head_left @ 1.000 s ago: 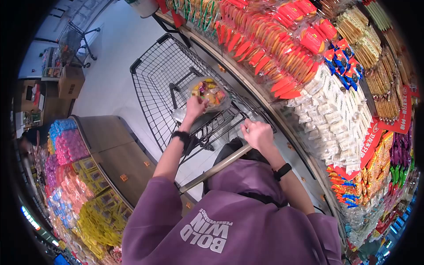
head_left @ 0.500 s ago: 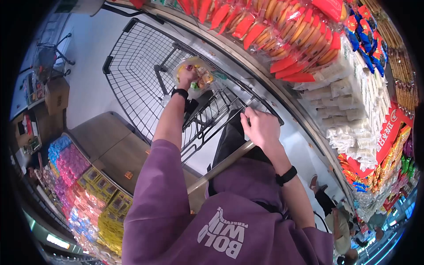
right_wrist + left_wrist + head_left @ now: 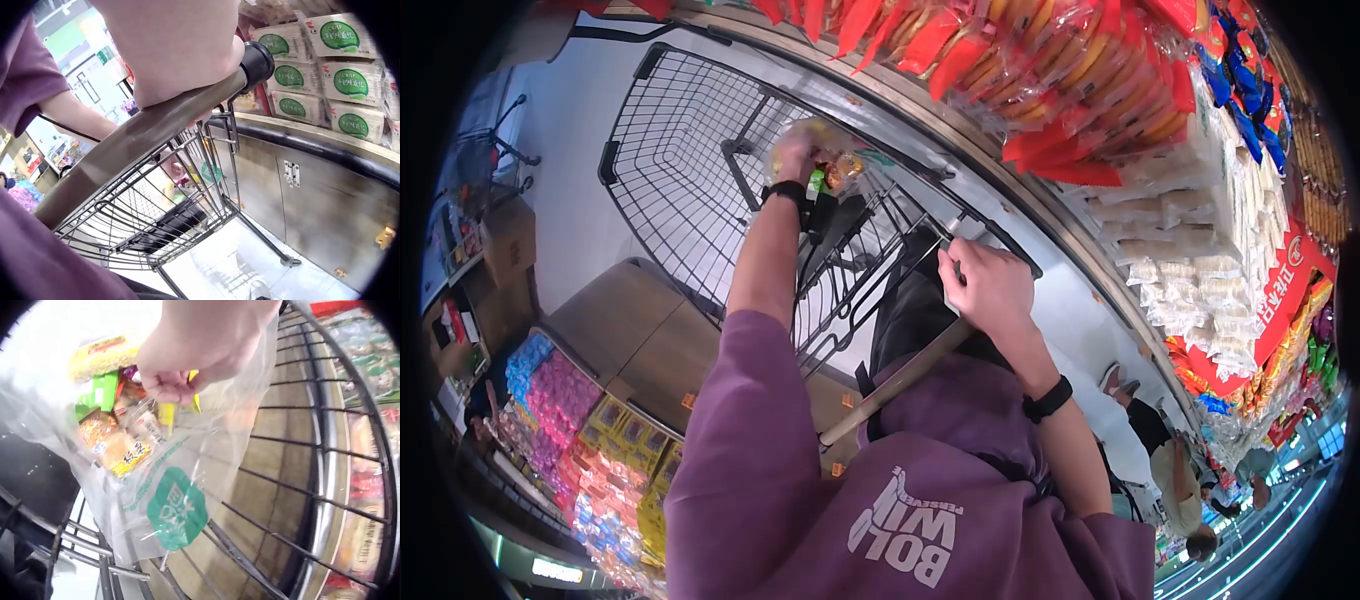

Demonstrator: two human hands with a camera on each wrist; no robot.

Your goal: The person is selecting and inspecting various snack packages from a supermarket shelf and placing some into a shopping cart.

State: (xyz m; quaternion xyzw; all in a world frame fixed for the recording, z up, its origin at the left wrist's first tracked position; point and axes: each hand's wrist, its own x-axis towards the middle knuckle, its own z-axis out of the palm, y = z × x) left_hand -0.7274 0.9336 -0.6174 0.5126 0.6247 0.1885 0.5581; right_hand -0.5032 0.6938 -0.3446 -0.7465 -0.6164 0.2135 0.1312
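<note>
My left hand [image 3: 794, 158] is inside a clear plastic bag [image 3: 177, 509] with a green print, which sits in the wire shopping cart [image 3: 662, 165]. Its fingers are curled, and yellow ends of a small snack packet [image 3: 195, 401] stick out by the thumb and fingertips. Around it in the bag lie several wrapped snacks, among them a long yellow pack [image 3: 103, 357], a green packet [image 3: 99, 394] and a packet with yellow lettering [image 3: 128, 456]. My right hand [image 3: 992, 290] grips the cart's handle [image 3: 119, 147] near its black end cap.
Beside the cart on the right runs a shelf edge [image 3: 1050, 225] stacked with white wafer packs [image 3: 353, 81] and red-labelled biscuit packs [image 3: 1090, 85]. Left of the cart is a wooden counter [image 3: 650, 330] with bagged candy. A person [image 3: 1175, 485] stands farther back on the right.
My left hand has moved from the bag's near side deeper into it, over the snacks. The cart and shelves have shifted in the head view. The right hand stays on the handle.
</note>
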